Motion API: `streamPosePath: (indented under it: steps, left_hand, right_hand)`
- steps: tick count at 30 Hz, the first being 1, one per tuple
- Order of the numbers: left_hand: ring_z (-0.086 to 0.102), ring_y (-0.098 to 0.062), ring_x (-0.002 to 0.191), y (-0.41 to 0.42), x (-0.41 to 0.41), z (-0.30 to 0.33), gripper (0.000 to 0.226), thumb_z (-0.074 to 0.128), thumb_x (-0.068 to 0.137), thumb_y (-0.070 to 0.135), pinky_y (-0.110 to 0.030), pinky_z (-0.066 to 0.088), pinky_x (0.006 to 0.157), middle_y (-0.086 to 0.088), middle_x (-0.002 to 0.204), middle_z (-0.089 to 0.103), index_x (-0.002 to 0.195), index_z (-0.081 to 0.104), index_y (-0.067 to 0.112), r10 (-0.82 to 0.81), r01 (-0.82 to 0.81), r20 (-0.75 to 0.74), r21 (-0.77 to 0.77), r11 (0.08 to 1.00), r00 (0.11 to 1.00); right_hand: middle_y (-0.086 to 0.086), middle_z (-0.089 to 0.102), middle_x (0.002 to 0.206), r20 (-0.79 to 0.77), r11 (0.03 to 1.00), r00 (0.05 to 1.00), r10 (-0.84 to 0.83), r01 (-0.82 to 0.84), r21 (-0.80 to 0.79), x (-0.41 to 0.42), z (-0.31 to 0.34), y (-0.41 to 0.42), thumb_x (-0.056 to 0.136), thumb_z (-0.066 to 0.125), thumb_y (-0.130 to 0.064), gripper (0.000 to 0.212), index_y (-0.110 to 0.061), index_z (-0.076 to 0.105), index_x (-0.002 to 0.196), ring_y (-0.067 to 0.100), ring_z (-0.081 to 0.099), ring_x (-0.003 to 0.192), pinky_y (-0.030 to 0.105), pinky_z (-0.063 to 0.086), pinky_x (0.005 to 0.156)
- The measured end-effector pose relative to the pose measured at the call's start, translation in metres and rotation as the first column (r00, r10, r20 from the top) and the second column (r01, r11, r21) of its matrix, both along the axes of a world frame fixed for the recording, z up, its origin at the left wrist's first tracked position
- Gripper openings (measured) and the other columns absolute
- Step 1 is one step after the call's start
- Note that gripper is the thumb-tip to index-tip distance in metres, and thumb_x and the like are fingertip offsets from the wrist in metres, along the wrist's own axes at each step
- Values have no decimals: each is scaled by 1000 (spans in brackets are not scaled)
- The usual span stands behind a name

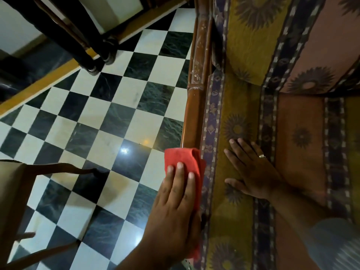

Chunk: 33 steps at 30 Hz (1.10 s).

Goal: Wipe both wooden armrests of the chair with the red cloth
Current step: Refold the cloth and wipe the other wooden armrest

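First armrest (pixel 191 114) in hand: my left hand (pixel 175 201), fingers spread, presses the red cloth (pixel 183 158) flat on its near end. Right hand (pixel 251 168) splayed empty on the seat cushion (pixel 300 133) beside the armrest. Next, I judge: stroke toward the armrest's far, scuffed end.

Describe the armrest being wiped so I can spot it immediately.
Start from the black-and-white checkered floor and go right to where it meets the patterned chair cushion. The wooden armrest is the glossy reddish-brown rail running up that edge, its near end under the red cloth pressed by the left hand. Unlike its neighbours, it is plain wood.
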<state>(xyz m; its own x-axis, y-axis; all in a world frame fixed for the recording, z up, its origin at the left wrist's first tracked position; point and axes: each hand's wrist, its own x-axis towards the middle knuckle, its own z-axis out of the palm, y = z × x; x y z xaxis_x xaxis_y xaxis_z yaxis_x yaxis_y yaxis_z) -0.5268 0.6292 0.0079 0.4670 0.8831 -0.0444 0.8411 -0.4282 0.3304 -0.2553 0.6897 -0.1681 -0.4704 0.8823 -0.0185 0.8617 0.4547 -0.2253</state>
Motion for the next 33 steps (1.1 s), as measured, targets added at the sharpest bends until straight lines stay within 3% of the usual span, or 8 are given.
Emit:
streamPosePath:
  steps: [2, 5, 9, 14, 18, 22, 28, 33]
  left_hand:
    - [-3, -36, 154, 12, 5, 2, 71, 35, 102, 44, -60, 8, 117, -18, 166, 2, 158, 9, 10, -19, 19, -32, 4, 1000, 999]
    - [-6, -34, 154, 26, 13, 0, 82, 55, 96, 36, -56, 6, 118, -15, 167, 0, 158, 8, 11, -30, 33, -103, 25, 999, 994]
    - [-7, -34, 154, 59, 22, -2, 69, 38, 100, 41, -55, 3, 118, -14, 167, 3, 158, 15, 11, -72, 80, -162, 44, 996, 984]
    - [-9, -33, 153, 136, 36, 3, 68, 26, 99, 45, -59, 15, 122, -12, 167, -1, 158, 10, 14, -121, 121, -74, -8, 993, 990]
    - [-14, -30, 153, 184, 50, 10, 70, 25, 98, 43, -53, 9, 124, -13, 167, -7, 158, 6, 13, -95, 94, -105, -13, 996, 990]
    - [-15, -29, 153, 165, 49, 10, 69, 27, 100, 41, -51, 5, 125, -11, 167, -5, 158, 6, 10, -71, 69, -69, -25, 997, 995]
    - [-13, -26, 152, 121, 40, 9, 72, 19, 95, 46, -56, 18, 123, -8, 167, 0, 157, 10, 11, -51, 49, -72, -30, 998, 996]
    - [-3, -30, 154, 104, 40, 2, 67, 23, 101, 51, -56, 20, 121, -6, 166, 4, 155, 7, 16, 19, -17, -47, 43, 999, 999]
  right_hand:
    - [11, 11, 168, 20, 1000, 1000, 2, -2, -5, 0, 0, 1, 92, 37, -75, 90, -15, 22, 157, 33, 6, 155, 56, 11, 123]
    - [13, 14, 168, 36, 1000, 999, -1, 1, -13, -1, 5, -1, 92, 36, -75, 90, -14, 24, 157, 34, 9, 155, 57, 13, 123]
    - [14, 15, 167, 53, 1000, 999, -7, 7, -3, -3, 9, -4, 91, 35, -77, 92, -14, 24, 157, 34, 11, 155, 57, 18, 122]
    - [12, 11, 168, 86, 1000, 996, -16, 17, -16, -3, 14, -2, 91, 34, -78, 92, -16, 19, 158, 33, 10, 155, 57, 23, 120]
    - [11, 11, 168, 105, 999, 994, -21, 23, -23, -4, 15, -1, 91, 33, -78, 92, -17, 17, 158, 33, 10, 155, 57, 23, 120]
    - [11, 11, 168, 107, 1000, 994, -16, 19, -23, -4, 18, -4, 91, 32, -78, 93, -17, 16, 159, 32, 10, 155, 57, 24, 120]
    - [9, 11, 169, 27, 999, 1000, -4, 6, -54, -1, 22, -2, 90, 35, -79, 93, -18, 18, 158, 30, 8, 156, 54, 22, 120]
    - [19, 26, 163, -1, 1000, 1000, 26, -26, -8, 28, 37, 60, 86, 48, -76, 96, -8, 35, 152, 40, 27, 149, 60, 35, 113]
